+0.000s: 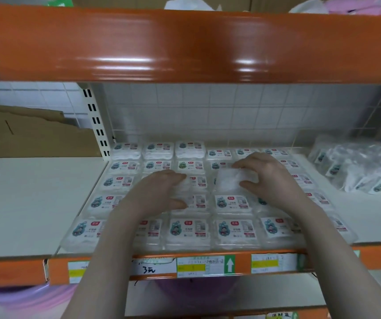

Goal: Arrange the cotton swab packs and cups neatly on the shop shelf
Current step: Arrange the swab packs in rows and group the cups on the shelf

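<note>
Head camera looks down on my two hands over a shelf (208, 251) tiled with cotton swab packs (233, 230), laid flat in rows with their printed labels up so a shopper can read them from the front. My right hand (270, 178) pinches one pack (229, 181) between thumb and curled fingertips, its blank white back showing; I judge I am about to turn it or set it into the gap in its row. My left hand (162, 192) lies low over the neighbouring packs, fingers bent around the edge of another pack (186, 185), steadying it so the row does not slide.

More packs sit in a loose heap of clear bags (359, 166) at the right end of the shelf, apart from the tidy grid, probably the stock to be drawn from. I see no cups anywhere.

Each label carries a teal cartoon figure, a red badge and a barcode, but the print is too blurred to read. On the orange shelf edge, a handwritten tag (149, 269) reads roughly "3元", beside a yellow-striped price label (198, 267) with a green tab bearing a white up arrow.
</note>
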The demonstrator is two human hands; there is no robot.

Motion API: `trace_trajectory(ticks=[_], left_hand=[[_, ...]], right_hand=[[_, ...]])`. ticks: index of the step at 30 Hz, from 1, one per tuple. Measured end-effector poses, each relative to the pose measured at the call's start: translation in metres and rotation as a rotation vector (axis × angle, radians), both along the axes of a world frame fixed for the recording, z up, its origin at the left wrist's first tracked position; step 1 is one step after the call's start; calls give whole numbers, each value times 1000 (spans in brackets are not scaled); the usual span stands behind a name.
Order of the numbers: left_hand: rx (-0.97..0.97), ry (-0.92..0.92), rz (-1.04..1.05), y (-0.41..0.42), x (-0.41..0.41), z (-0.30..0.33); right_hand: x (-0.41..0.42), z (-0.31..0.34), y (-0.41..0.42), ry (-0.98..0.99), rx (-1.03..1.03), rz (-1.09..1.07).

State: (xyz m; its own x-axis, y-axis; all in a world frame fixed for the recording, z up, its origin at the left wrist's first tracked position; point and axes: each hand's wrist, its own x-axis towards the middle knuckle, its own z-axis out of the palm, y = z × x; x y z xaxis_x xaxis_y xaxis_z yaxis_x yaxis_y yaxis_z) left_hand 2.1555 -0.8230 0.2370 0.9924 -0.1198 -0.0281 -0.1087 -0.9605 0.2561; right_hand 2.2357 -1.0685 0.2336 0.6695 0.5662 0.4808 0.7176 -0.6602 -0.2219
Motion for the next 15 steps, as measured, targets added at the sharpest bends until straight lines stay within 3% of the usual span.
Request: trace_trajectory(ticks=[4, 10, 15], left_hand=[[-2, -10, 5, 0, 0, -1], [-17, -18, 21, -2, 0, -1], [-26, -35, 24, -2, -1, -2]], right_hand=[[-22, -17, -17, 7, 57, 112], [-29, -14, -31, 240, 73, 125], [-19, -1, -29, 417, -38, 98]])
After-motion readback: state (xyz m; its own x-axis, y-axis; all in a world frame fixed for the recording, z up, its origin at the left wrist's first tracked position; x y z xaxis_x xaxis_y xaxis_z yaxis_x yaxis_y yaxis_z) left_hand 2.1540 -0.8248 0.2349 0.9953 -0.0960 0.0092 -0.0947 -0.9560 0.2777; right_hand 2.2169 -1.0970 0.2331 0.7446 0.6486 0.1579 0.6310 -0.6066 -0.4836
